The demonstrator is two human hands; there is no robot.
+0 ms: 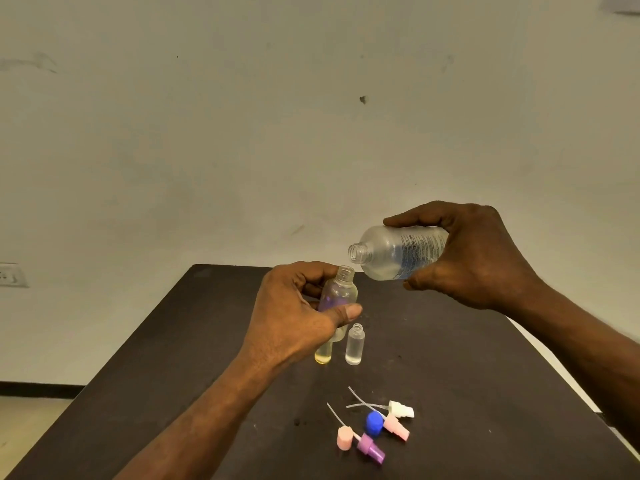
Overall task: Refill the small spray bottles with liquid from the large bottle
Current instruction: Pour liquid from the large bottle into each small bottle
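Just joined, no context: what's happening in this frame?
A person is refilling small spray bottles. The right hand grips the large bottle, uncapped and tipped toward the open small bottle held by the left hand. No liquid is visibly pouring yet. Two more open small bottles, one clear and one yellowish, stand on the dark table. Spray tops and a blue cap lie nearer the person.

A dark table (pixel 173 358) stands against a scuffed pale wall (pixel 242 116).
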